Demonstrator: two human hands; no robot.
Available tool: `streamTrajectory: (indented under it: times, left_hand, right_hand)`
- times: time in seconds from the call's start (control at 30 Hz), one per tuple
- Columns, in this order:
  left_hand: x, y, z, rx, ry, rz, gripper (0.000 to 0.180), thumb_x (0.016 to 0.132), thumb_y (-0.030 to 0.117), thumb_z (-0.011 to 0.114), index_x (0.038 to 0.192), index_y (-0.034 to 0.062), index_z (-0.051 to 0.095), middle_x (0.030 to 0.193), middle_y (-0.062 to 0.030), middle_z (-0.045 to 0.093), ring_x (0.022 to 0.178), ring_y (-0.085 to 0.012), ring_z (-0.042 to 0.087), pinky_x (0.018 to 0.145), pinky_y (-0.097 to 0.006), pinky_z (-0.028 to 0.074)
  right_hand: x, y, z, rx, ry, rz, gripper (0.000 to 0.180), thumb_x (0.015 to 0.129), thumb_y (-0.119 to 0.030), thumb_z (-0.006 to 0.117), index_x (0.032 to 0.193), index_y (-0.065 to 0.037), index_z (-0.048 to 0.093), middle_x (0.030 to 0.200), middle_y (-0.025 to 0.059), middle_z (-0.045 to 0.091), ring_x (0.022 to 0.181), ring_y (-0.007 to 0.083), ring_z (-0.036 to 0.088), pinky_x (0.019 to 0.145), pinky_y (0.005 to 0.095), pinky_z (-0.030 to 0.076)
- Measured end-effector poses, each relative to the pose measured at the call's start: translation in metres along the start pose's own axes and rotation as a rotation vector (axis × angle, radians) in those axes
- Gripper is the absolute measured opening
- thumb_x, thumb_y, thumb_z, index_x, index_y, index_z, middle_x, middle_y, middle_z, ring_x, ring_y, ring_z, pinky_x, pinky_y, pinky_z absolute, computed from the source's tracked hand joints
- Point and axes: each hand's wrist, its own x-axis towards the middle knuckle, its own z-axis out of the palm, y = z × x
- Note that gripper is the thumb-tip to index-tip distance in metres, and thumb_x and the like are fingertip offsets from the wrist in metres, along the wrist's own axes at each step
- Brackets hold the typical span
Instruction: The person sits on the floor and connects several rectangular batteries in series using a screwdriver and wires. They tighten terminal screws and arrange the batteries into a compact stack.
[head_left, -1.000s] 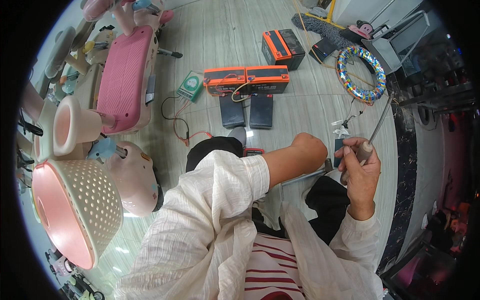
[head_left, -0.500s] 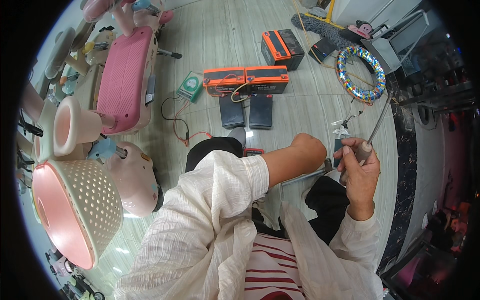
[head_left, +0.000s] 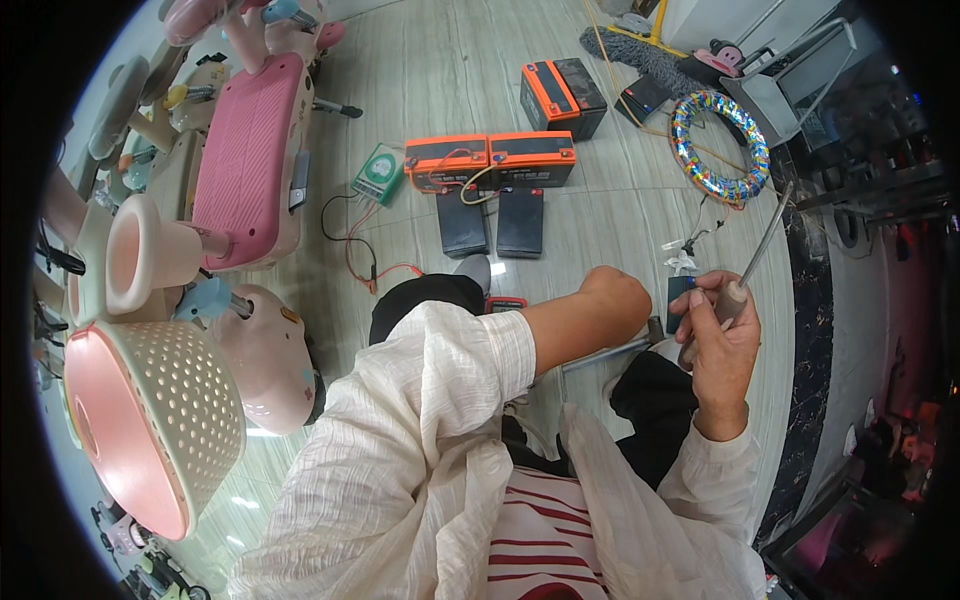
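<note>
My right hand (head_left: 722, 350) is closed around the pale handle of a screwdriver (head_left: 763, 245), whose long metal shaft points up and away to the right. Beside those fingers lies a dark blue flat box (head_left: 679, 308) on the floor. My left hand (head_left: 618, 300) is bent down at the wrist, so its fingers are hidden. Below it, a metal bar (head_left: 605, 357) with a dark end lies near my knee. A red-edged device (head_left: 505, 304) shows partly behind my left forearm.
Two orange-topped batteries (head_left: 530, 160) stand ahead with wires, near two dark batteries (head_left: 520, 222). Another orange-and-black battery (head_left: 563, 97) is farther back. A green meter (head_left: 378, 175) has leads on the floor. A colourful wrapped ring (head_left: 720, 150) lies right; pink ride-on toys (head_left: 245, 170) line the left.
The screwdriver's shaft has tilted slightly to the right, with a small shift of my right fingers. My left arm has stayed about where it was.
</note>
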Motion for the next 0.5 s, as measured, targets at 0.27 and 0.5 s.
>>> streamTrajectory:
  times: [0.27, 0.5]
  left_hand:
    - [0.0029, -0.0016, 0.0054, 0.004, 0.019, 0.005, 0.023, 0.082, 0.011, 0.065, 0.104, 0.0076, 0.069, 0.105, -0.0122, 0.071, 0.1, -0.0285, 0.069, 0.077, -0.037, 0.055]
    - [0.0001, -0.001, 0.0015, 0.001, 0.014, 0.006, 0.023, 0.08, 0.011, 0.067, 0.103, 0.008, 0.069, 0.103, -0.0116, 0.071, 0.098, -0.0271, 0.069, 0.076, -0.036, 0.055]
  right_hand:
    - [-0.0004, -0.0022, 0.0026, -0.021, 0.0, 0.002, 0.011, 0.093, -0.001, 0.058, 0.104, -0.003, 0.058, 0.082, 0.0076, 0.067, 0.059, 0.0047, 0.052, 0.053, 0.0197, 0.043]
    - [-0.0017, -0.0044, 0.0029, -0.036, 0.01, 0.023, 0.011, 0.092, 0.0, 0.058, 0.103, -0.003, 0.061, 0.083, 0.0068, 0.067, 0.06, 0.0047, 0.053, 0.054, 0.0195, 0.043]
